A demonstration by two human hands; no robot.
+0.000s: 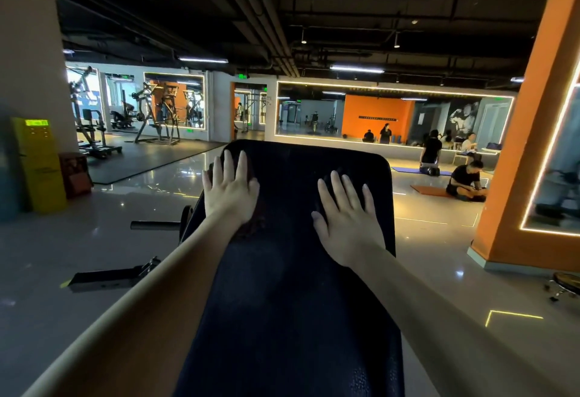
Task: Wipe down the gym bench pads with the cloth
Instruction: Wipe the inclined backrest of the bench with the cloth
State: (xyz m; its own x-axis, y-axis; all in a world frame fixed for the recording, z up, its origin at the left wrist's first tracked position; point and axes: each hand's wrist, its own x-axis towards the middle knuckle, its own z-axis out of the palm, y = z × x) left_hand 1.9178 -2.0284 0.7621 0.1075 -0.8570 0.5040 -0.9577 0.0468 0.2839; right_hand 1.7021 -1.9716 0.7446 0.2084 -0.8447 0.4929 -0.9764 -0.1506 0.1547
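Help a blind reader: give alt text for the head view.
On a black bench pad, the left hand presses a dark cloth flat near the pad's left edge; the right hand rests bare beside it. Behind is a dim gym with machines and people on mats.

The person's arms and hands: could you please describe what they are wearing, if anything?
Nothing is worn that I can see. The left hand and right hand have no gloves, rings or watch. The left forearm and right forearm are bare, with no sleeve down to the frame's edge.
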